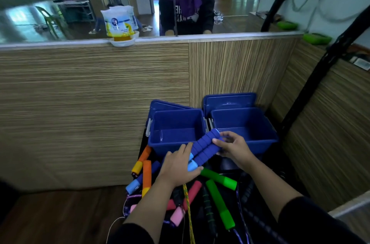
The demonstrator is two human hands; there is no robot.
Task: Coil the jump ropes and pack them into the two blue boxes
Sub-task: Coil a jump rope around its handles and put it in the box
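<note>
While both boxes are sitting open against the wood-grain wall, two hands are working just in front of them.
Boxes: left blue box (176, 129) and right blue box (246, 125) are standing side by side, lids propped behind.
Rope pile: green handles (219, 199), orange handles (146, 175) and pink handles (188, 201) are lying tangled below the boxes.
Blue handles (204, 148): two foam grips are being held together, over the boxes' near rims.
Left hand (178, 165): fingers are curling around the pale end caps.
Right hand (233, 146): fingertips are pinching the upper ends.
</note>
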